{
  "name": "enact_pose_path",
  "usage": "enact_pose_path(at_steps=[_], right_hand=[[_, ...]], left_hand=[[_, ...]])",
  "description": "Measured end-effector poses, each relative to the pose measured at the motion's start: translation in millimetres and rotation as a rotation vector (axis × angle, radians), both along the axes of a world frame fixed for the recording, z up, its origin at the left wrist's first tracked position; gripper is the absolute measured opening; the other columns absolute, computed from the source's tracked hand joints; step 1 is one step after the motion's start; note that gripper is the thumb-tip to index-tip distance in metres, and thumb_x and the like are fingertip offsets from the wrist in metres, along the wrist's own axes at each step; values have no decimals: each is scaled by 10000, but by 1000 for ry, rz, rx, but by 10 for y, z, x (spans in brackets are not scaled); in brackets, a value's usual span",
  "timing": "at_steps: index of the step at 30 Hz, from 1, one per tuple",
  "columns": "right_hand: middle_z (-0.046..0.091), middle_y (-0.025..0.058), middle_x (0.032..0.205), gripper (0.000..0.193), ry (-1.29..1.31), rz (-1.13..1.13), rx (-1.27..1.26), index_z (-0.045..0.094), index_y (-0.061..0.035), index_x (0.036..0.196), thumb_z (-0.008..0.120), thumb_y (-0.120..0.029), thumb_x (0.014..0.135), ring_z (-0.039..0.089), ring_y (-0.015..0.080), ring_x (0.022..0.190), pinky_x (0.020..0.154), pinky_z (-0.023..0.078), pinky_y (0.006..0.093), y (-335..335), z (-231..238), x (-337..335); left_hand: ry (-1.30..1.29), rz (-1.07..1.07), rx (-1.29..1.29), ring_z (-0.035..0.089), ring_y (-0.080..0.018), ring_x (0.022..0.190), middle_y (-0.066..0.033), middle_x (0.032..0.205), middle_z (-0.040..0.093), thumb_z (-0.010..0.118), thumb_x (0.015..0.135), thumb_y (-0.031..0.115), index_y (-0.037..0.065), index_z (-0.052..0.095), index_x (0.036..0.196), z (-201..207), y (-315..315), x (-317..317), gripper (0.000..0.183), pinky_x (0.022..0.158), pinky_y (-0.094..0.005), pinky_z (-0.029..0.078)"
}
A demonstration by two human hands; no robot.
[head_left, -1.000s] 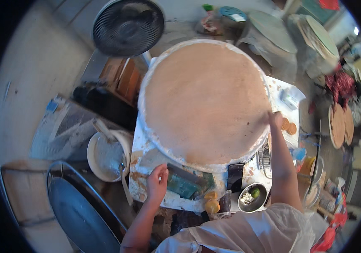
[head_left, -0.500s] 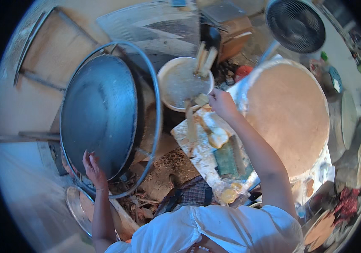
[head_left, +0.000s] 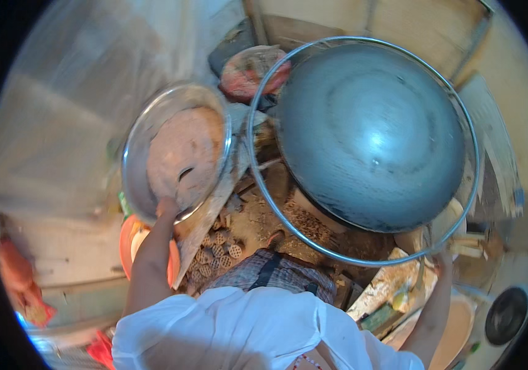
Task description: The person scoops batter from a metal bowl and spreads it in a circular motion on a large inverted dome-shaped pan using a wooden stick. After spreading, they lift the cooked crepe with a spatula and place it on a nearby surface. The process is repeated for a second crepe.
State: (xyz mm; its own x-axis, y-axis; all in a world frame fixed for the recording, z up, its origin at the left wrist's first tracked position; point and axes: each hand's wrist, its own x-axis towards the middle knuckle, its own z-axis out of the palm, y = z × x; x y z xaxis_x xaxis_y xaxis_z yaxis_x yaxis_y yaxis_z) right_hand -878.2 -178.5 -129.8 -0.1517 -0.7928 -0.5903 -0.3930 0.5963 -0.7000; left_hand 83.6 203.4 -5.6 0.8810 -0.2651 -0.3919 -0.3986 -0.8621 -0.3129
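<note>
Nearest to us, one white shirt [head_left: 227, 327] and one plaid cloth [head_left: 233, 277] are filling the lower part of the view, with our two hands out beyond them. The left hand [head_left: 166, 206] is resting at the near rim of one metal basin [head_left: 133, 161], which is standing to our left with one round, pale brown mass [head_left: 180, 142] lying in it; its fingers are meeting the rim area, but we are not managing to tell whether they are grasping anything. The right hand [head_left: 440, 265] is blurring beside one white-spattered counter [head_left: 388, 283], and we cannot tell whether its fingers are clenched or released. We are judging the step in hand to be getting at the basin's contents, and the next move to be calling for a sure left hold and a path clear of neighbouring rims. Close to the basin, one orange tub [head_left: 128, 240] is sitting just below it, while holed briquettes [head_left: 217, 250] are crowding the floor, too many for us to be counting surely. Beyond, one metal ring [head_left: 375, 263] is running around one big dark pan [head_left: 375, 142]. Farther off, one red bundle [head_left: 239, 77] is lying between basin and pan, and one fan [head_left: 505, 316] is standing at the right.
</note>
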Motion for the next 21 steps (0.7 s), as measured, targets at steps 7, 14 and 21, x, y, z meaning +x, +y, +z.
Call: enact_pose_path(at_steps=[7,14,21], right_hand=[[618,58,703,65,-666,-594,192,597,-39,842,596,-103,833,600,117,545,436,513,156,437,1095,1175],[640,152,847,174,-592,-701,143,541,4,941,528,-82,790,573,145,525,442,515,196,1503,1998,2075],[529,38,693,260,-517,-709,23,506,-112,872,471,-360,942,334,65,399,311,271,183,1665,1423,2592]], left_hand=[[112,152,-106,607,-337,1097,-177,1171,630,532,870,179,53,632,1120,78,182,55,297,871,-442,501],[133,-27,-66,651,-342,1002,-189,1087,662,524,886,136,33,673,1053,939,207,254,246,817,-429,528],[132,138,-276,637,-385,998,-217,1055,660,475,889,166,-14,670,979,-384,474,849,280,813,-430,521]])
